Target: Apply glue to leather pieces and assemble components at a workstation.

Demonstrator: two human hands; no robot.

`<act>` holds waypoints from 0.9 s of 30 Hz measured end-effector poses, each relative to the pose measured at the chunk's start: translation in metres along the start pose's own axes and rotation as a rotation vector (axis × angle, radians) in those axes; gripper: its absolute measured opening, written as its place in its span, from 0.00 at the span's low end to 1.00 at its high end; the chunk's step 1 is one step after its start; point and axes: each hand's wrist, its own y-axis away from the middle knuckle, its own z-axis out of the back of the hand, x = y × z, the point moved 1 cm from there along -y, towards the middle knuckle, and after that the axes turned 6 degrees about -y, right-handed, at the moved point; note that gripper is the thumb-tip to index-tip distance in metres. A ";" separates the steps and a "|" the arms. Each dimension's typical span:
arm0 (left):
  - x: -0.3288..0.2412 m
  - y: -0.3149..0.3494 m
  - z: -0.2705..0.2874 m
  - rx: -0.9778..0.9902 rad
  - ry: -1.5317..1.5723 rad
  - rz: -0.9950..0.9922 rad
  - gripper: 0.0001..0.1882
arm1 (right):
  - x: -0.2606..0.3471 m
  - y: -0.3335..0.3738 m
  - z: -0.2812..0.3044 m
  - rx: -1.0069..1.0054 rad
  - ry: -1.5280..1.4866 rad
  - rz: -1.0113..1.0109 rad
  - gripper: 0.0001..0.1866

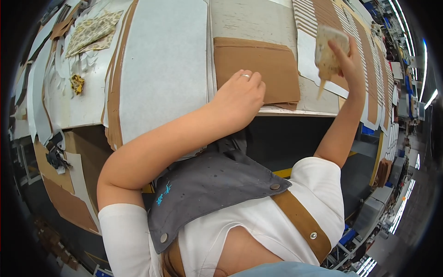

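While left hand presses flat, fingers curled, on stacked tan rectangular leather pieces at pale worktable edge, right hand grips raised beige glue-crusted brush; top piece looks uncoated, so gluing seemingly pending.

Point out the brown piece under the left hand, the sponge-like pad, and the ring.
brown piece [272,64], head view, its bare middle.
sponge-like pad [326,51], head view, its mottled face.
ring [246,76], head view, on a left-hand finger.
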 end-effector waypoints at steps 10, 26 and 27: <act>-0.013 -0.088 -0.059 -0.137 0.006 0.015 0.10 | -0.098 0.052 0.012 0.072 0.758 -0.392 0.40; 0.013 -0.065 -0.041 -0.115 0.565 0.303 0.05 | -0.041 0.082 -0.077 -0.209 -0.240 0.191 0.11; 0.010 -0.068 -0.044 -0.196 0.583 0.249 0.04 | -0.043 0.084 -0.082 -0.183 -0.259 0.204 0.11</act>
